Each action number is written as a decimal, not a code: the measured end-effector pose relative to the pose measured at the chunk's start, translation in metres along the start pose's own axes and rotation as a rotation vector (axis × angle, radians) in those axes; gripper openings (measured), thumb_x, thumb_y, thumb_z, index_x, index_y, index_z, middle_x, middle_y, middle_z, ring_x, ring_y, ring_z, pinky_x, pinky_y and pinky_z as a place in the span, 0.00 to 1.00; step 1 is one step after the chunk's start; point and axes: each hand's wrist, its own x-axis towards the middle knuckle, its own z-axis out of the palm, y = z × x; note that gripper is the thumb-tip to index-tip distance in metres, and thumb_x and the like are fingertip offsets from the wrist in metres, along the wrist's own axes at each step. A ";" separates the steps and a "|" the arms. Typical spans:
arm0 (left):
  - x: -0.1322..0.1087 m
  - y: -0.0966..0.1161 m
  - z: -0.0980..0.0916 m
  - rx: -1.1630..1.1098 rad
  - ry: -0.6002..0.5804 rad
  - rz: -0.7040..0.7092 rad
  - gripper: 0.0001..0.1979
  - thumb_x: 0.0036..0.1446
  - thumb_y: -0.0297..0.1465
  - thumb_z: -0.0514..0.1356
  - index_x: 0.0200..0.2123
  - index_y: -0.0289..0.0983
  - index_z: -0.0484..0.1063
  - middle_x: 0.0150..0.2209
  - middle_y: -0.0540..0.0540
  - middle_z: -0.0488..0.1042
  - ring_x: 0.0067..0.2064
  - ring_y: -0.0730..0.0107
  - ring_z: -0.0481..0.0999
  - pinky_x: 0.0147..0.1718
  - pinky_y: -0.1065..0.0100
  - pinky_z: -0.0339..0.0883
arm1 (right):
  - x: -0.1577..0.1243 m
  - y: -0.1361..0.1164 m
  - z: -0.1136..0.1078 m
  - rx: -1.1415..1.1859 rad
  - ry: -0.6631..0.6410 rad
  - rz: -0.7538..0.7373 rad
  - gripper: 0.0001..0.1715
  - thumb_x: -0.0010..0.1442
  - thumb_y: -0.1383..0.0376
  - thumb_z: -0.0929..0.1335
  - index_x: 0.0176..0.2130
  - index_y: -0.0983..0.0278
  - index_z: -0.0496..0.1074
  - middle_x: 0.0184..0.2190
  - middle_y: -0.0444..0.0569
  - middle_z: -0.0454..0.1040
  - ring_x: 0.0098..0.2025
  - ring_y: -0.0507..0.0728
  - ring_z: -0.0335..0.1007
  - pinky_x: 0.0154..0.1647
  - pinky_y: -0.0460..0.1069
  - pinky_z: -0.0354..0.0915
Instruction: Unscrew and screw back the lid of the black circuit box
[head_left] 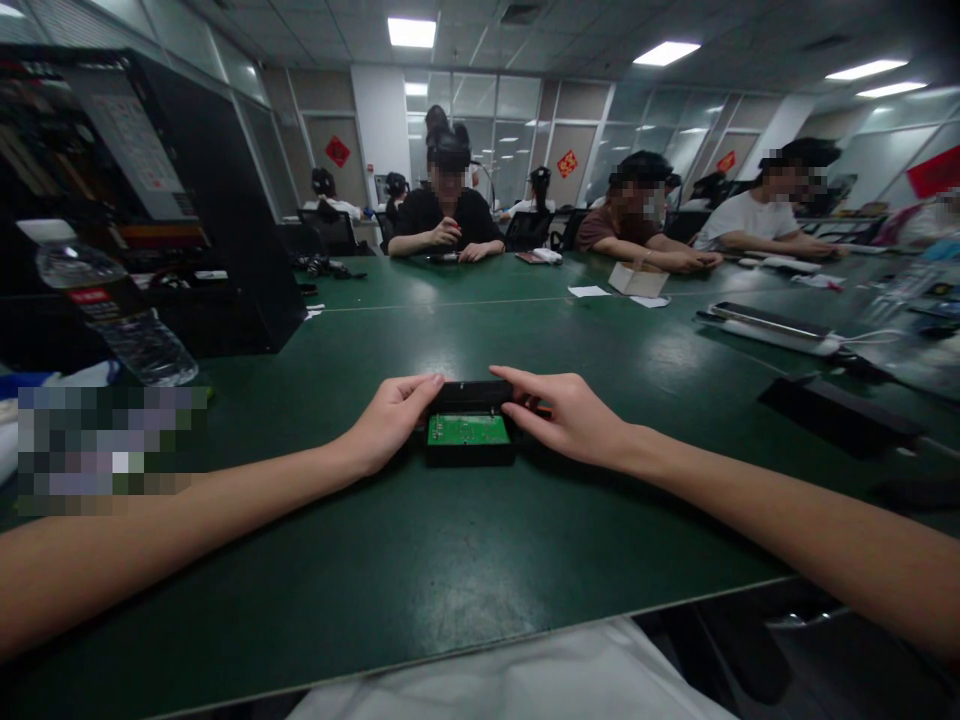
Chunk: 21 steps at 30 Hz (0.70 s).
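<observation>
A small black plastic case point(471, 454) rests on the green table in front of me, with a green circuit board point(469, 429) lying in it. Along its far side a long black cover point(472, 395) stands tilted up; I cannot tell whether it is joined to the case. My left hand point(394, 415) grips the cover's left end, thumb on top, with the other fingers partly hidden. At the right end my right hand point(566, 410) holds the cover between index finger and thumb. Something orange point(547, 409) shows behind the right thumb, too covered to name.
On the left stand a water bottle point(120, 305) and a large black cabinet-like case point(217, 200). A phone-like device point(772, 322), cables and a dark flat object point(840, 415) lie right. Across the table point(465, 560) sits a person point(446, 215); other people are further right.
</observation>
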 end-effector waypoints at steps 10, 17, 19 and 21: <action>-0.003 0.001 -0.001 0.086 0.055 0.036 0.23 0.59 0.49 0.64 0.38 0.33 0.81 0.32 0.45 0.79 0.35 0.64 0.77 0.34 0.67 0.69 | -0.001 -0.002 -0.002 0.006 0.009 -0.013 0.25 0.67 0.65 0.66 0.59 0.75 0.71 0.36 0.52 0.80 0.33 0.53 0.76 0.36 0.46 0.70; -0.004 0.003 -0.002 0.113 0.017 0.055 0.22 0.60 0.48 0.63 0.37 0.33 0.81 0.31 0.45 0.78 0.35 0.65 0.76 0.34 0.68 0.67 | 0.001 -0.003 -0.003 -0.013 0.009 -0.044 0.23 0.67 0.66 0.66 0.58 0.74 0.72 0.37 0.52 0.80 0.35 0.53 0.76 0.36 0.45 0.70; -0.004 0.005 -0.002 0.116 0.009 0.054 0.22 0.59 0.48 0.63 0.36 0.33 0.81 0.31 0.46 0.78 0.33 0.67 0.74 0.33 0.69 0.65 | 0.000 -0.002 -0.004 -0.032 0.015 -0.073 0.22 0.67 0.66 0.65 0.58 0.74 0.72 0.39 0.53 0.81 0.35 0.53 0.76 0.37 0.46 0.70; -0.004 0.006 -0.001 0.115 0.003 0.043 0.22 0.59 0.48 0.64 0.33 0.32 0.80 0.29 0.47 0.76 0.31 0.69 0.72 0.31 0.70 0.63 | 0.000 -0.001 -0.004 -0.052 0.013 -0.101 0.22 0.67 0.66 0.65 0.58 0.73 0.72 0.40 0.54 0.81 0.36 0.53 0.76 0.38 0.46 0.70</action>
